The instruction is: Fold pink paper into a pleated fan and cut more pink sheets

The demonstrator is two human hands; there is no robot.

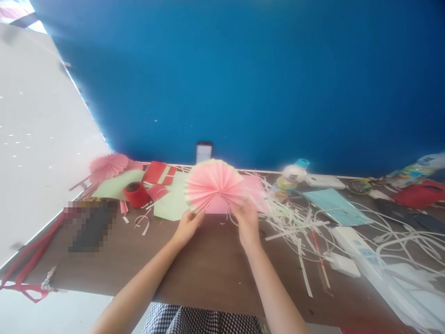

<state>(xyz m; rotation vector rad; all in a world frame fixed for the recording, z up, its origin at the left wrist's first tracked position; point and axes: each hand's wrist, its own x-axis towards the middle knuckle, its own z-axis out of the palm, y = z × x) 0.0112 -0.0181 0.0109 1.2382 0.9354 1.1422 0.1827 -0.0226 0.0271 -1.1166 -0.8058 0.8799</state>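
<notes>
A pleated pink paper fan (217, 185) with a pale green edge is spread nearly into a circle above the table. Its lower left edge is pinched by my left hand (189, 225), fingers closed. My right hand (246, 220) grips the lower right edge, slightly blurred. Behind the fan lie a pale green paper sheet (170, 199) on the left and a pink paper sheet (255, 190) on the right, both partly covered by it.
Left are a red thread spool (136, 195) and another pink pleated fan (108, 167). A phone (204, 152) leans on the blue wall. Right are paper strips (295, 218), a bottle (290, 178), a light blue packet (337, 206), a pencil (320, 260) and a power strip (361, 250) with cables.
</notes>
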